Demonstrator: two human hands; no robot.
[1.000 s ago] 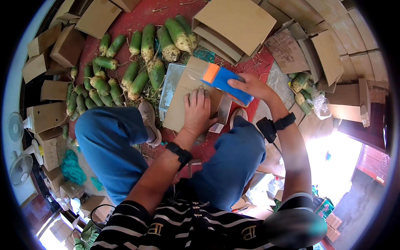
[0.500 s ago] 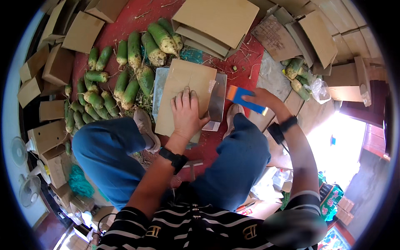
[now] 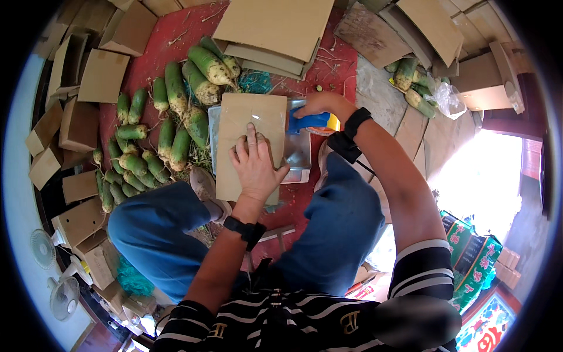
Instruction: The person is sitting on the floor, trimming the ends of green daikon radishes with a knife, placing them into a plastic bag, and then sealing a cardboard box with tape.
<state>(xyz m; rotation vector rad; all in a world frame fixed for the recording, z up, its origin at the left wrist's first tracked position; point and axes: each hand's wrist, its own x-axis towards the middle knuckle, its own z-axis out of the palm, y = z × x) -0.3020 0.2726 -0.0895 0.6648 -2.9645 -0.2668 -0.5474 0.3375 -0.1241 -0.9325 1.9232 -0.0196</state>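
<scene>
In front of me a closed cardboard box point(image 3: 254, 111) lies between my feet on a shiny metal platform point(image 3: 300, 154). My left hand point(image 3: 257, 157) presses flat on its top, fingers spread, next to a glossy strip on the cardboard. At the box's right edge, my right hand point(image 3: 321, 105) grips a blue tape dispenser point(image 3: 316, 121) with orange and yellow parts. Some of that hand's fingers are hidden by the wrist and the dispenser. Whether the dispenser touches the box, I cannot tell.
Several green radishes point(image 3: 176, 88) lie on the red floor covering point(image 3: 328, 64) at left. A large cardboard box point(image 3: 272, 26) stands beyond the work spot. More boxes point(image 3: 79, 126) line the left. Radishes and a plastic bag point(image 3: 448, 100) lie far right. Fans point(image 3: 63, 298) stand lower left.
My right hand has brought the tape dispenser leftward and away from me, up to the box's right edge. The box sits straighter. My left hand stays on top, fingers spread wider.
</scene>
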